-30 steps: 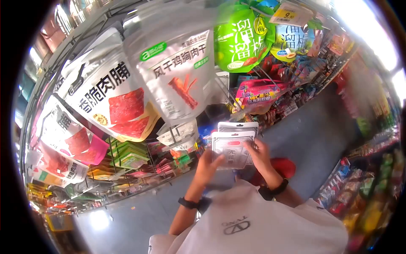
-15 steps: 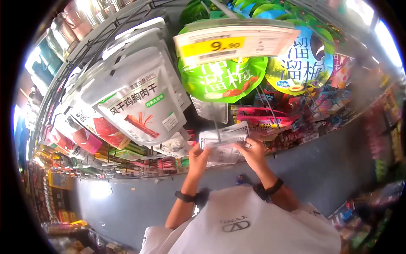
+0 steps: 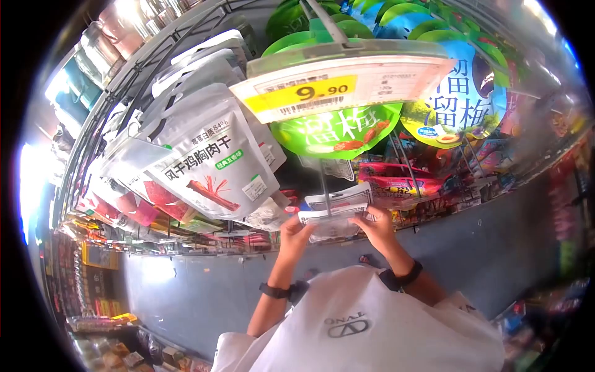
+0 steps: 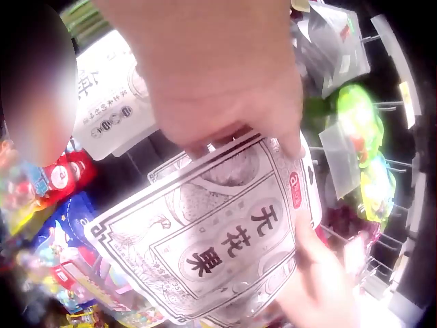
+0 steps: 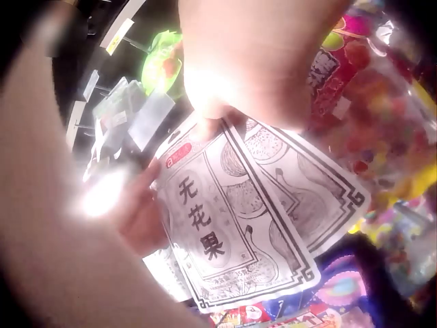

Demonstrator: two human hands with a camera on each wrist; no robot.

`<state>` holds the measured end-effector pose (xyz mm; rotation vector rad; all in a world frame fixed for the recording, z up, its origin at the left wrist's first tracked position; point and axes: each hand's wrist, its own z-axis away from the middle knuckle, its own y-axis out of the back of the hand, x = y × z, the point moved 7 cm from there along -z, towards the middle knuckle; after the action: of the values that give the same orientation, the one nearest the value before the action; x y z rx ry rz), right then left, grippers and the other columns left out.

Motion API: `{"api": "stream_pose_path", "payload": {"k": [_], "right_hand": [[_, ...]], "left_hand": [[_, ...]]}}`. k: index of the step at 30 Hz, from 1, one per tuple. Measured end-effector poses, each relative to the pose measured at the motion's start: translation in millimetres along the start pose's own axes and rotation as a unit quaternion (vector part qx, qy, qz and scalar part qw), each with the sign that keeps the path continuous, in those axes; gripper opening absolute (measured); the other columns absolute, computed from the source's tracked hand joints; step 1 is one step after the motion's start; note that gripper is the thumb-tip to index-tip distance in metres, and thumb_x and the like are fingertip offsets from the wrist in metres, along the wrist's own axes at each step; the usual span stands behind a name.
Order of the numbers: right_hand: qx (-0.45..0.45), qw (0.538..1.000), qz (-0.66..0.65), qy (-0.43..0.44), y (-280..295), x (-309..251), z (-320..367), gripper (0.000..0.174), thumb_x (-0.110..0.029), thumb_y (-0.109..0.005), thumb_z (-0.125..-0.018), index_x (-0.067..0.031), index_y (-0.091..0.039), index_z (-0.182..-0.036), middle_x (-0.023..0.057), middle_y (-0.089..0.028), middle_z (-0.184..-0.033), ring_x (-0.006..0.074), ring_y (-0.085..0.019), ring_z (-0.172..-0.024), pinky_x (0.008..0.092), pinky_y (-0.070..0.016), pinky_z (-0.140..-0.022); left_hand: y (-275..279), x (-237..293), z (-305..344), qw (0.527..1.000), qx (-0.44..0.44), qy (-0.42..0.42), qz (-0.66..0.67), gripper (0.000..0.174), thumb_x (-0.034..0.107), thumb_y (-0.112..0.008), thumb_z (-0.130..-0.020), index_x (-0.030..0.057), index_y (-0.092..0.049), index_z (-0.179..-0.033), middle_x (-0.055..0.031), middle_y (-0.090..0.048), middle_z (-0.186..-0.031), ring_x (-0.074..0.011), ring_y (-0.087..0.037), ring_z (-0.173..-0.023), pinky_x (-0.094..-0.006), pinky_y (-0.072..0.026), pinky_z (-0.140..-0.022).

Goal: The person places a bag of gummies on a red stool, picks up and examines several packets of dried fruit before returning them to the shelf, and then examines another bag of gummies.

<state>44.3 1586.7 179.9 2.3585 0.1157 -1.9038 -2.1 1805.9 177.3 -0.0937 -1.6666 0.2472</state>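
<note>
Both hands hold a flat white packet of dried figs (image 3: pixel 334 214) by its top edge, below the price tag. My left hand (image 3: pixel 294 232) grips its left corner and my right hand (image 3: pixel 377 226) pinches the right corner. A second matching packet (image 5: pixel 311 184) sits fanned out behind the first in the right wrist view. In the left wrist view the front packet (image 4: pixel 225 225) shows its printed face, with the left hand (image 4: pixel 218 82) over its top. A thin metal hook (image 3: pixel 325 189) comes down to the packets' top edges in the head view.
Silver pouches of dried chicken (image 3: pixel 211 167) hang at the left. Green plum bags (image 3: pixel 341 130) and blue plum bags (image 3: pixel 462 105) hang above and right, behind a price tag (image 3: pixel 316 93). Pink candy bags (image 3: pixel 396 180) hang beyond the right hand. Grey floor (image 3: pixel 211 285) lies below.
The packets went from facing up toward the head camera to tilted away, top edges at the hook. The hanging rack now looks nearer, and both hands keep their hold.
</note>
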Motion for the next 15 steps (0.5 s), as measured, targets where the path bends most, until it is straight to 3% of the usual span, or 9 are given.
{"api": "stream_pose_path", "payload": {"k": [10,15], "right_hand": [[0.024,0.996,0.083,-0.005,-7,-48,-11,0.021,-0.016,-0.078,-0.083,0.0029,-0.070,-0.086,0.0037,-0.068,-0.077,0.0063,-0.059,-0.068,0.0227,-0.0461,-0.060],[0.044,0.995,0.079,-0.035,-9,-41,-12,0.023,-0.020,-0.076,-0.085,0.0027,-0.070,-0.089,0.0047,-0.069,-0.078,0.0088,-0.061,-0.071,0.0253,-0.0478,-0.065]], "left_hand": [[2,9,-20,1.000,0.006,0.006,-0.025,0.015,0.008,-0.067,-0.093,-0.0001,-0.066,-0.106,0.0020,-0.066,-0.096,-0.0049,-0.056,-0.086,-0.0227,-0.0453,-0.078],[2,11,-26,0.998,0.042,0.021,-0.046,0.018,0.015,-0.066,-0.095,0.0006,-0.065,-0.105,0.0051,-0.060,-0.086,-0.0028,-0.050,-0.077,-0.0199,-0.0402,-0.067]]}}
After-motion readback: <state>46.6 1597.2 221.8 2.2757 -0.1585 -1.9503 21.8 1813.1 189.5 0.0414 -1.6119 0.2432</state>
